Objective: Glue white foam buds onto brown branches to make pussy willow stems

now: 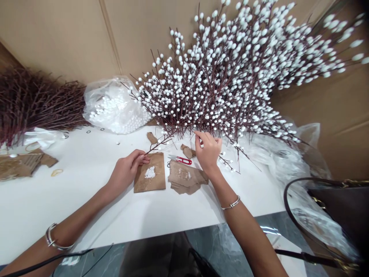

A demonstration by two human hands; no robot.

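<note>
Nearby, the left hand [128, 171] has its grip clenched on the cut end of a slim red-brown twig [158, 145] with white buds. The twig runs up and away from the fingertips toward the big heap. Just under that grip, a kraft paper sheet [154, 181] with a white patch lies on the white bench [86, 207]. The right hand [208, 153] is pinched closed at the heap's lower edge, though its fingers hide whatever they grasp. Between the hands sit red thread snips [180, 160] and crumpled kraft scraps [184, 177], and a loose budded sprig [227, 163] lies just beside the right hand. Farther off, torn cardboard pieces [20, 165] lie at the left of the bench. Behind everything rises a heap of white-budded stems [225, 77] — next to it a clear plastic bag of white beads [112, 109], then a bundle of bare brown twigs [34, 104]. A dark handbag [340, 207] sits at right.
</note>
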